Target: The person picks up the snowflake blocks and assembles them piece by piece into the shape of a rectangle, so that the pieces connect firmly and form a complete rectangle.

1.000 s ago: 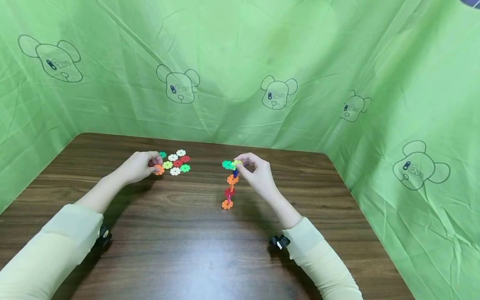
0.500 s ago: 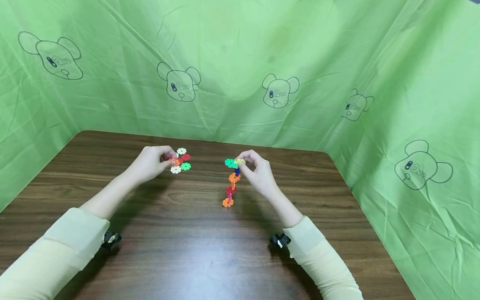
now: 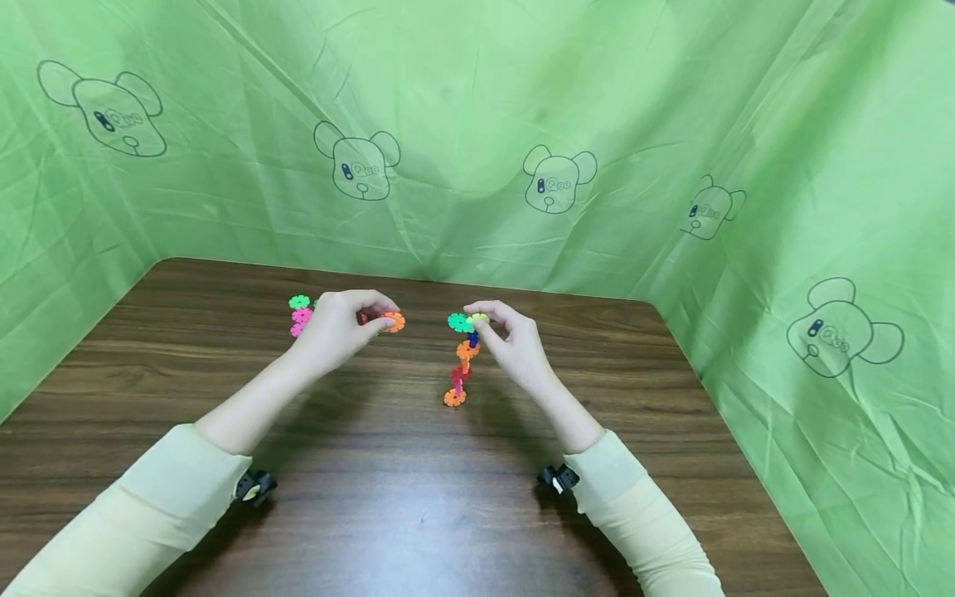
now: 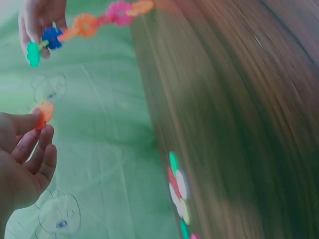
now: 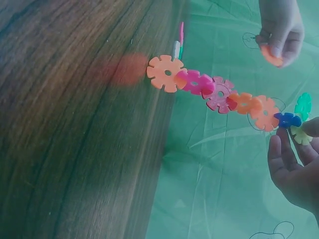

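My left hand [image 3: 339, 327] pinches an orange notched flower disc [image 3: 395, 322] between thumb and fingertips, above the table and left of the chain. A chain of interlocked flower discs [image 5: 219, 94] hangs from my right hand [image 3: 513, 340], whose thumb and fingers pinch its yellow disc [image 5: 301, 135] near the top. Beside the yellow one sits a green disc [image 3: 458, 322]; a blue disc [image 5: 287, 120] joins below, followed by orange, red and pink ones. At the bottom end is an orange disc [image 5: 166, 73]. The held orange disc and the chain are apart.
Loose discs lie on the wooden table [image 3: 358, 497] behind my left hand, partly hidden by it; a green disc [image 3: 299, 302] and a pink disc [image 3: 302, 316] show at the left. A green curtain [image 3: 462, 99] surrounds the table's back and right side.
My left hand has lifted the orange disc from beside the loose pile and carried it right, toward the chain. My right hand has stayed nearly still with the chain.
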`<action>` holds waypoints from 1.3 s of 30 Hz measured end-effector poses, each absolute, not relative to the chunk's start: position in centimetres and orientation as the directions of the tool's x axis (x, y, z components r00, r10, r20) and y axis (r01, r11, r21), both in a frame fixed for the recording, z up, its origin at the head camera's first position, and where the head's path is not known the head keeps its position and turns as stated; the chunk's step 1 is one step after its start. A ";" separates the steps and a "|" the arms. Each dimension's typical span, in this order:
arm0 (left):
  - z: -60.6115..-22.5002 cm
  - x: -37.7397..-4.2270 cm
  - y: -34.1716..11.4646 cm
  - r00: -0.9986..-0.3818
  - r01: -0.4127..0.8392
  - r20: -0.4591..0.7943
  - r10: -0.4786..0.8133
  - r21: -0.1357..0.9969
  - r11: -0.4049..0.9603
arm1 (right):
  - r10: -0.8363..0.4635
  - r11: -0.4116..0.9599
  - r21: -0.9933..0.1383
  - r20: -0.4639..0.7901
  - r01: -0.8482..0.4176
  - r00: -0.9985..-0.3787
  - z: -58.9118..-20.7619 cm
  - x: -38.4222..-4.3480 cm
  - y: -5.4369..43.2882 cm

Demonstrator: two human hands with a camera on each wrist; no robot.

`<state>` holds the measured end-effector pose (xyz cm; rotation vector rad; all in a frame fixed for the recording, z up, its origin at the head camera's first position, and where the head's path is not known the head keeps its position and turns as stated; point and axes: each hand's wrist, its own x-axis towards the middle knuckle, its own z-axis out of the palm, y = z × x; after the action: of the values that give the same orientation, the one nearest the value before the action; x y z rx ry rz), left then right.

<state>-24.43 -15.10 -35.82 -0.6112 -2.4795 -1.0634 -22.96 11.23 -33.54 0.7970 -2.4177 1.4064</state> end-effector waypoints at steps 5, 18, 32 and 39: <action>-35.5 -23.9 -13.5 -0.824 0.541 0.529 0.203 0.629 0.558 | -0.354 0.375 -0.724 0.465 -0.579 -0.811 -33.6 -22.9 11.2; -35.8 -23.7 -10.7 -0.794 0.589 0.594 0.129 0.699 0.404 | -0.348 0.375 -0.712 0.486 -0.594 -0.802 -33.6 -22.9 11.2; -36.4 -23.5 -9.8 -0.790 0.590 0.606 0.087 0.716 0.372 | -0.346 0.374 -0.710 0.489 -0.596 -0.801 -33.9 -23.1 11.2; -36.4 -23.5 -9.6 -0.801 0.583 0.593 0.081 0.742 0.330 | -0.344 0.378 -0.706 0.493 -0.599 -0.799 -33.8 -23.0 11.1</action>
<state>-23.54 -9.63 -36.38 -0.5837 -2.1461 -1.4789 -23.03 11.11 -33.83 0.8349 -2.3762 1.3853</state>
